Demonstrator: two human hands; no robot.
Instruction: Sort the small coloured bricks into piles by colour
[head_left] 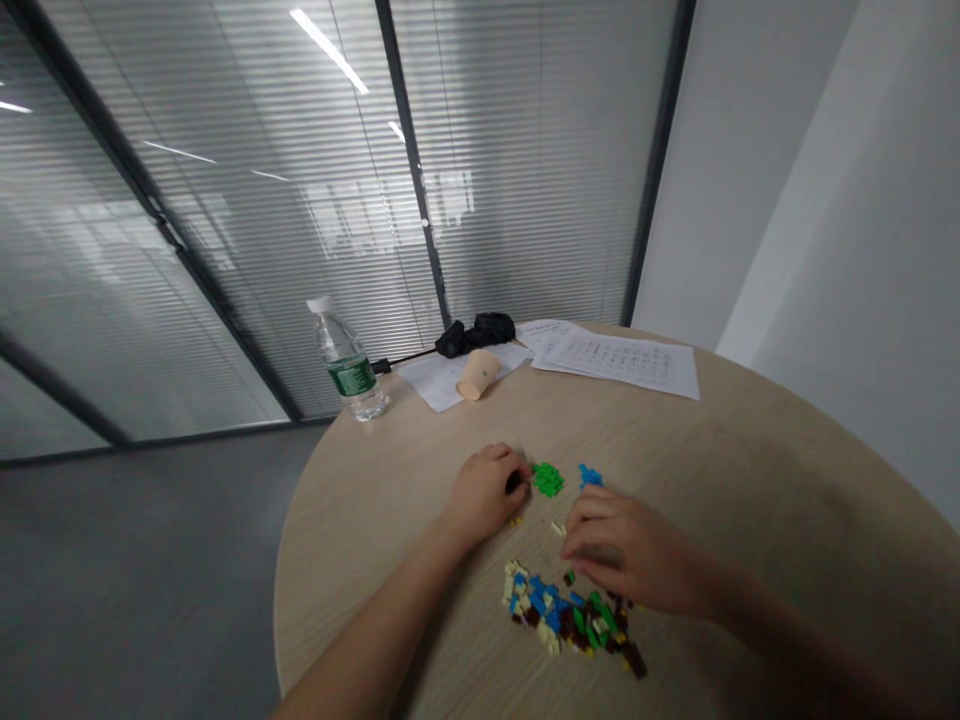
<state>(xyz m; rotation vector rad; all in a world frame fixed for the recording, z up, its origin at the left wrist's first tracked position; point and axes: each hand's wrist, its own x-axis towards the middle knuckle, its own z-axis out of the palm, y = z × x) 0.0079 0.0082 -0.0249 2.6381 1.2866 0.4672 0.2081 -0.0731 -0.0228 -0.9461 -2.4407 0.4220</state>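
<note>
Seeing my left hand [484, 495] pinch a small dark brick [514, 482] by the green bricks [548, 479], I hold my right hand [622, 550] narrowly curled above the loose pile [566, 615].

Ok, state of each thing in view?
Left hand, pinching small dark plastic brick
Right hand, fingers curled, next to the bricks
Green plastic bricks, small separate heap
Blue plastic bricks, small separate heap
Mixed-colour plastic bricks, loose pile
Clear plastic water bottle, upright, capped
Tan paper cup, lying on its side
White printed papers, lying flat
</note>
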